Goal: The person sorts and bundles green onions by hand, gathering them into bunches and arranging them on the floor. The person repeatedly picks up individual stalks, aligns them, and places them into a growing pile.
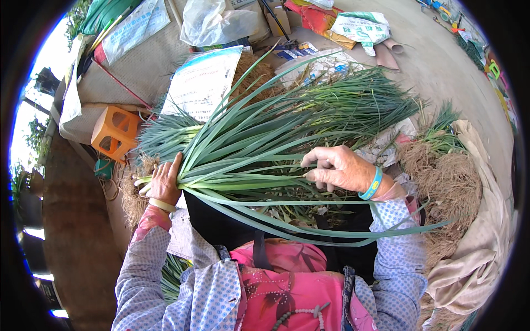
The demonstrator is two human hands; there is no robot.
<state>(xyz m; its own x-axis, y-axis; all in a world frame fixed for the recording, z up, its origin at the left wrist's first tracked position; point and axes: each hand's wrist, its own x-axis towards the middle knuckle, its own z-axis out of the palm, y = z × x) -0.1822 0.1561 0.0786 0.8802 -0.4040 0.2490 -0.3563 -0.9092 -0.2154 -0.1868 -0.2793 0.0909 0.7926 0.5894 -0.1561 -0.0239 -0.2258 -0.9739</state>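
My left hand (165,182) is closed around the pale stem ends of a bunch of leek-like green plants (244,153). Brown stringy roots (133,200) stick out on its left side. From that grip the long flat leaves fan out to the right, a few arching down across my lap and over my right sleeve. Above the lower leaves hovers my right hand (339,167), thumb and forefinger apart near some leaf tips. Whether it touches a leaf is hard to tell. Behind the bunch lies a large heap of similar greens (360,99).
To the right, a rooted pile (447,186) lies beside a beige cloth (476,265). An orange plastic stool (116,132) lies tipped at left. A printed white sack (203,82) covers part of the far pile. Leaf scraps (290,211) lie in front of me.
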